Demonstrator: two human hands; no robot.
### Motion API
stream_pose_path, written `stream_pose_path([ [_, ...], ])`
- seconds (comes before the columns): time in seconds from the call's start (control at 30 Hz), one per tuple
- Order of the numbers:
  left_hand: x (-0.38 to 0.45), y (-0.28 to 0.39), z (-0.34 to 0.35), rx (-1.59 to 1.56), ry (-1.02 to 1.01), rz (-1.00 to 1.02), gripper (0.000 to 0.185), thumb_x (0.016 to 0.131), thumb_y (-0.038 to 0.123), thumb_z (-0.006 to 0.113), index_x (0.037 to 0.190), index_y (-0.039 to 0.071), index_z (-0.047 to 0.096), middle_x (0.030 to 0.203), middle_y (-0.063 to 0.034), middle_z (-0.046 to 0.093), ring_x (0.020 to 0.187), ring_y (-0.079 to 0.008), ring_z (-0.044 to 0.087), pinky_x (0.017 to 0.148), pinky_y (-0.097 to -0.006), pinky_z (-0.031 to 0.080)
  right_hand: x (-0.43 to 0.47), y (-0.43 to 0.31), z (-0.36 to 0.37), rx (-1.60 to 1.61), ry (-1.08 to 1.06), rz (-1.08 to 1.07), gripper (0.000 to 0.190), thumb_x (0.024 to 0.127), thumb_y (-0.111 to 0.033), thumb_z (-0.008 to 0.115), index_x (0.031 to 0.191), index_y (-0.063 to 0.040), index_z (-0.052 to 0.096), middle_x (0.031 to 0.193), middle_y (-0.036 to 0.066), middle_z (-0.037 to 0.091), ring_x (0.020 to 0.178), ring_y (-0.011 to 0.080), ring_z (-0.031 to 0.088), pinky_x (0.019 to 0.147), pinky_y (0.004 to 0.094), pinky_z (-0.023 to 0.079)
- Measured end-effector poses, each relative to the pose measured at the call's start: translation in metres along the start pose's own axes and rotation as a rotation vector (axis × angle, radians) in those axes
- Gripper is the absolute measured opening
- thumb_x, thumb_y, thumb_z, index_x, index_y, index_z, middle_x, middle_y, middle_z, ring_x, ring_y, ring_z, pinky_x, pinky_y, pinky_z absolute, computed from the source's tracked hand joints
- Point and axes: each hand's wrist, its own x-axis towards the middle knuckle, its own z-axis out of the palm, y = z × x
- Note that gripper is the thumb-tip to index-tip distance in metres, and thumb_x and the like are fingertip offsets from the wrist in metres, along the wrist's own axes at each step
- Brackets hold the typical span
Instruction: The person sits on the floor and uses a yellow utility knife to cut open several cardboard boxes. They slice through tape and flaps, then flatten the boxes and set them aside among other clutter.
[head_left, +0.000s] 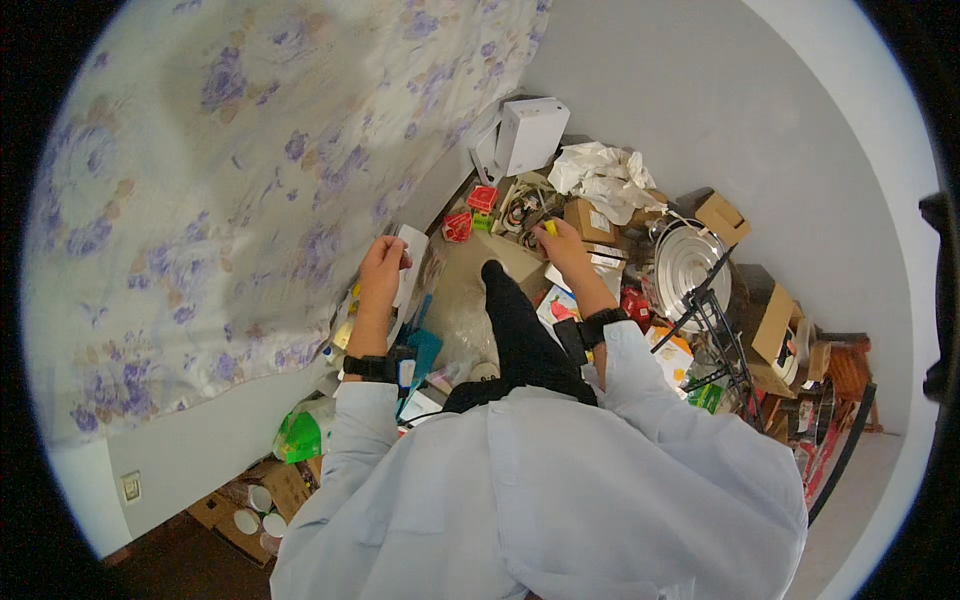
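My left hand (385, 260) is raised in front of a long white object (409, 274) near the curtain, its fingers curled; whether it grips that object I cannot tell. Between the thumb and fingers of my right hand (562, 244) is a small yellow object (551, 227). Just past that hand lies an open carton with coiled cables (525, 210). Small red boxes (482, 199) and a green box (481, 221) sit to the left of the cables. Beside my right hand stands a brown cardboard box (591, 221).
Clutter lines the wall at right: crumpled white plastic (600, 176), a round metal lid (691, 271), a black metal stand (709, 307) and opened cartons (765, 322). A white box (531, 135) stands in the corner. A floral curtain (247, 187) hangs at left, with a teal dustpan (426, 349) below.
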Motion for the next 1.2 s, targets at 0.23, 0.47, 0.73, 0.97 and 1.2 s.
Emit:
stream_pose_path([
  [0.23, 0.119, 0.024, 0.024, 0.101, 0.043, -0.032, 0.017, 0.092, 0.018, 0.05, 0.085, 0.004, 0.055, 0.071, -0.0019, 0.055, 0.067, -0.0102, 0.052, 0.066, -0.025, 0.043, 0.166, -0.011, 0.032, -0.015, -0.062, 0.067, 0.034, 0.083, -0.025, 0.061, 0.098, 0.006, 0.057, 0.081, 0.016, 0.06, 0.068, 0.0245, 0.057, 0.063, 0.0367, 0.045],
  [0.47, 0.245, 0.036, 0.082, 0.076, -0.011, -0.047, 0.017, 0.092, 0.019, 0.05, 0.086, 0.004, 0.054, 0.072, -0.0019, 0.055, 0.069, -0.0114, 0.053, 0.068, -0.0248, 0.042, 0.294, -0.002, -0.005, -0.179, 0.082, 0.032, 0.025, 0.083, -0.02, 0.061, 0.093, 0.003, 0.059, 0.068, 0.009, 0.059, 0.057, 0.0164, 0.055, 0.054, 0.0306, 0.044],
  [0.73, 0.311, 0.033, 0.115, 0.244, -0.116, -0.137, 0.017, 0.093, 0.019, 0.049, 0.089, 0.003, 0.055, 0.073, -0.0029, 0.057, 0.07, -0.0119, 0.055, 0.067, -0.0262, 0.043, 0.344, 0.015, -0.012, -0.194, 0.058, 0.244, 0.03, 0.082, -0.027, 0.063, 0.087, 0.003, 0.056, 0.07, 0.009, 0.058, 0.058, 0.0164, 0.055, 0.054, 0.0302, 0.043],
  [0.97, 0.363, 0.023, 0.147, 0.406, -0.223, -0.192, 0.017, 0.092, 0.018, 0.05, 0.09, 0.002, 0.056, 0.073, -0.0051, 0.059, 0.069, -0.0134, 0.056, 0.067, -0.0269, 0.045, 0.367, 0.035, -0.032, 0.157, 0.061, 0.33, 0.019, 0.085, -0.02, 0.06, 0.087, -0.001, 0.057, 0.069, 0.004, 0.057, 0.056, 0.0125, 0.053, 0.052, 0.0279, 0.041],
  [1.2, 0.396, 0.036, 0.204, 0.455, -0.372, -0.138, 0.018, 0.092, 0.018, 0.05, 0.091, 0.002, 0.057, 0.073, -0.0054, 0.06, 0.069, -0.0142, 0.057, 0.067, -0.0278, 0.045, 0.378, 0.064, -0.067, 0.072, 0.334, 0.283, 0.022, 0.084, -0.02, 0.059, 0.093, 0.001, 0.058, 0.073, 0.009, 0.06, 0.061, 0.0197, 0.055, 0.057, 0.0325, 0.043],
])
